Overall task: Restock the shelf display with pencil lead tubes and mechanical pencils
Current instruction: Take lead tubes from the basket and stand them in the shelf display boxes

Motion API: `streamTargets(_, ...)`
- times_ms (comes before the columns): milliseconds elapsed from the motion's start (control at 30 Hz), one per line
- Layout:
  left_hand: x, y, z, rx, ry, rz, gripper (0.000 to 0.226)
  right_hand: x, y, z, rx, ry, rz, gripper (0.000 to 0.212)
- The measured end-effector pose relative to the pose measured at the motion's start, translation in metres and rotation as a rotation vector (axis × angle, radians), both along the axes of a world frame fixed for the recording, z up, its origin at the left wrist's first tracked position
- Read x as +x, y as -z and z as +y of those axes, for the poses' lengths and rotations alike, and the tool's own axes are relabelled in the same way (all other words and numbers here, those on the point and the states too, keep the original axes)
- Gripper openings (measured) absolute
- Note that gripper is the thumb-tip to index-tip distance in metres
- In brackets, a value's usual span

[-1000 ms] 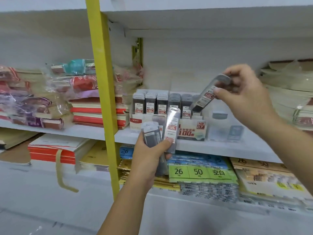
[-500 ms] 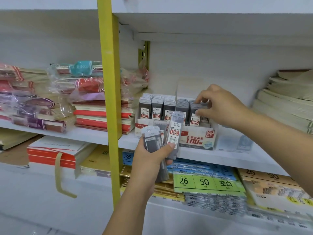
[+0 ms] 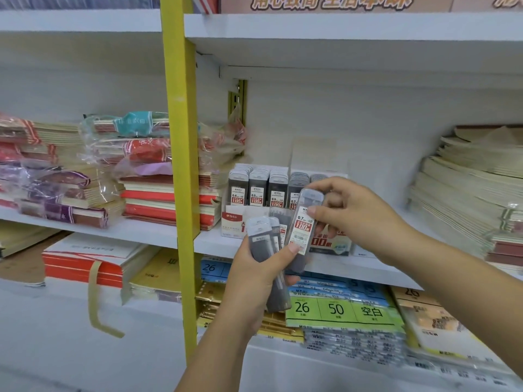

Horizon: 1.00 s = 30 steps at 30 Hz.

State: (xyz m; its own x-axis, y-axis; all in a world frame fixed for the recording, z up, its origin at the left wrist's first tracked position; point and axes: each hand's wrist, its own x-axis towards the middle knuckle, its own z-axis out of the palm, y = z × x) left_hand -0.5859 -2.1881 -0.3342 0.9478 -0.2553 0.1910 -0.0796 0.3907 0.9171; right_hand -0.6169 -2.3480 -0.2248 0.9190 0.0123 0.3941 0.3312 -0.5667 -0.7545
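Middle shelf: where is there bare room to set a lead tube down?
Bare shelf between the yellow post and the display box; more between that box and the beige booklets, partly behind the right hand. The box's visible rows look full.

- Your view is bright and evenly lit; the white shelf boards (image 3: 339,38) look washed out
- Soft shadow lies under the upper board; faint sheen on the plastic-wrapped notebooks (image 3: 127,154)
- The lead tube (image 3: 304,227) label reads sharp; your wide lens bends the yellow upright (image 3: 181,165); the lower right packets (image 3: 424,349) are smeared
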Motion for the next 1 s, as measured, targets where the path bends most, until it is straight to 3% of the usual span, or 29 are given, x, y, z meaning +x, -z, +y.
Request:
streamTargets(133,0.0,-0.004,-0.001,-0.024,0.006,-0.006,0.06,0.002,-0.029,-0.031,0.136,0.109,-0.213,0.024)
streamTargets(233,0.001,-0.005,-0.003,-0.029,-0.021,-0.01,0.072,0.007,-0.056,-0.055,0.055,0.171,-0.362,0.032)
streamTargets(300,0.003,-0.002,-0.004,-0.02,-0.039,0.001,0.072,0.013,-0.064,-0.064,-0.043,0.204,-0.358,0.033)
streamTargets(400,0.006,0.0,-0.005,-0.011,-0.032,0.004,0.048,0.026,-0.062,-0.068,-0.253,0.282,-0.264,0.029)
streamTargets(533,0.007,0.0,-0.007,0.005,-0.035,0.009,0.054,0.04,-0.047,-0.066,-0.497,0.302,-0.216,0.027)
streamTargets(667,0.011,0.005,-0.007,0.019,-0.03,0.011,0.027,0.049,-0.039,-0.069,-0.493,0.306,-0.216,0.026)
streamTargets(900,0.012,0.006,-0.01,0.064,-0.017,-0.035,0.026,0.062,-0.031,-0.073,-0.713,0.371,-0.215,0.004)
streamTargets(1000,0.011,0.006,-0.011,0.072,-0.006,-0.048,0.028,0.067,-0.03,-0.074,-0.666,0.395,-0.227,0.003)
